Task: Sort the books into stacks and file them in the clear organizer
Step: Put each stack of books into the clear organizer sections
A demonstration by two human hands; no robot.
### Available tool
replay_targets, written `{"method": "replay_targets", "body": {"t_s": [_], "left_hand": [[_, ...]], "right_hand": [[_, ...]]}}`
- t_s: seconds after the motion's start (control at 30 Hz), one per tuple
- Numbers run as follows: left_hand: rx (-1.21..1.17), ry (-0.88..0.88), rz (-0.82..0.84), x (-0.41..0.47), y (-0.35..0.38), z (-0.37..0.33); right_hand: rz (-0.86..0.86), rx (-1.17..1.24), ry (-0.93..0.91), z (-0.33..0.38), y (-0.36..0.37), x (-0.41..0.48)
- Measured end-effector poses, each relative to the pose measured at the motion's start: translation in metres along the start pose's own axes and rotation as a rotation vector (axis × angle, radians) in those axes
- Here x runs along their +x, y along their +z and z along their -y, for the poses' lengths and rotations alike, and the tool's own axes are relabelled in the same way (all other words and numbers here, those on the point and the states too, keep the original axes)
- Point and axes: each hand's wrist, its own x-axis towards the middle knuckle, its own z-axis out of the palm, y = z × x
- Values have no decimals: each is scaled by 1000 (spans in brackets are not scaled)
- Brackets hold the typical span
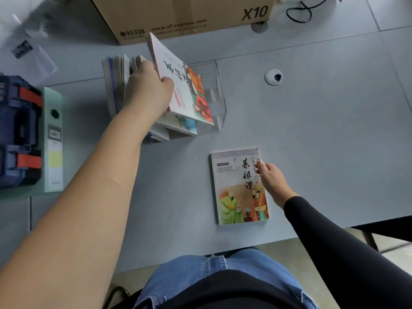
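Note:
My left hand (148, 90) grips a white book with a red and orange figure on its cover (185, 85), held tilted over the clear organizer (219, 97). Several books (120, 72) stand in the organizer's left part, and more lie under the held book. A second book with two robed figures on its cover (238, 188) lies flat on the grey table (323, 141) in front of me. My right hand (270, 177) rests its fingertips on that book's right edge, fingers curled, not lifting it.
A cardboard box (178, 16) stands behind the organizer. At the left sit a pale green box (53, 139) and a dark blue case with orange straps (20, 130). A cable grommet (273, 76) is in the table to the right; a black cable (298, 12) lies at the back.

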Motion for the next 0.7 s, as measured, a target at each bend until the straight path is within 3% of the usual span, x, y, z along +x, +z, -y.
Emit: {"method": "replay_targets", "body": {"t_s": [0.43, 0.7], "left_hand": [[139, -21, 37, 18, 41, -4], [70, -4, 14, 17, 55, 7]], "right_hand": [[19, 11, 50, -1, 6, 6], [22, 1, 50, 1, 13, 11]]}}
